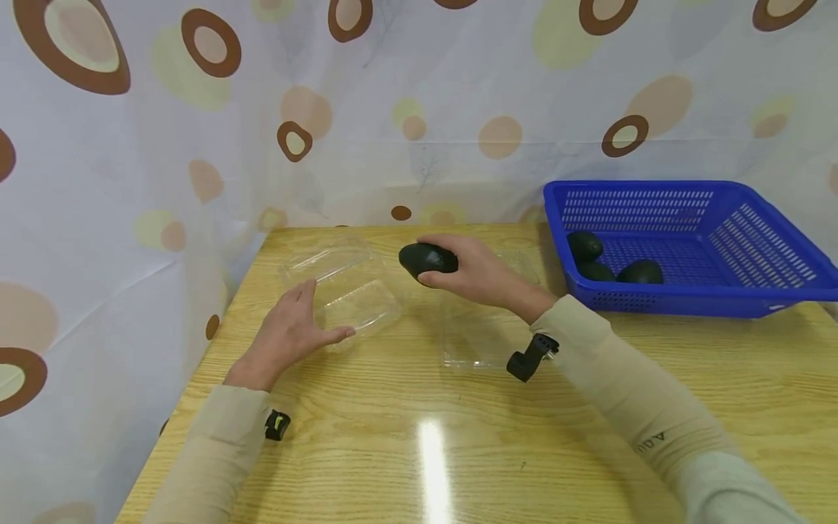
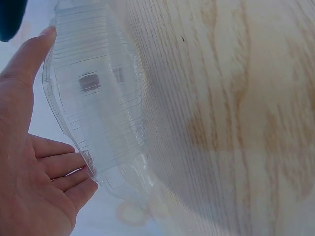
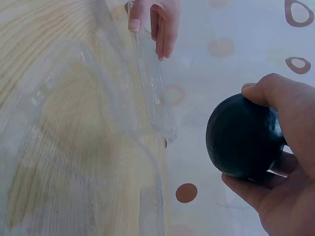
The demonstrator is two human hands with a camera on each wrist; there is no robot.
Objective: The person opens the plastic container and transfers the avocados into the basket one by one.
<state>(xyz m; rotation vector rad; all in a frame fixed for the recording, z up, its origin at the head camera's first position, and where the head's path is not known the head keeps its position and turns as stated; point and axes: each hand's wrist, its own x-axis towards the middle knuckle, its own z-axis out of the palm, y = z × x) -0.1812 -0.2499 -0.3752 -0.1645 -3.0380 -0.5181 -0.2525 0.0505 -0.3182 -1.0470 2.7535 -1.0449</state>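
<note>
My right hand (image 1: 483, 274) grips a dark green avocado (image 1: 425, 260), raised above the table between two clear plastic containers. In the right wrist view the avocado (image 3: 242, 137) sits between thumb and fingers. At the left, my left hand (image 1: 288, 333) spreads thumb and fingers along the near side of an opened clear container (image 1: 360, 309). The left wrist view has its thumb and fingertips at the rim of this ribbed container (image 2: 98, 108). Another clear container (image 1: 468, 342) lies under the right forearm, partly hidden by it.
A blue slotted basket (image 1: 694, 295) stands at the back right, with several avocados (image 1: 640, 272) in its left end. Behind the wooden table (image 1: 366, 437) hangs a patterned cloth (image 1: 452, 87), which also runs down the left side.
</note>
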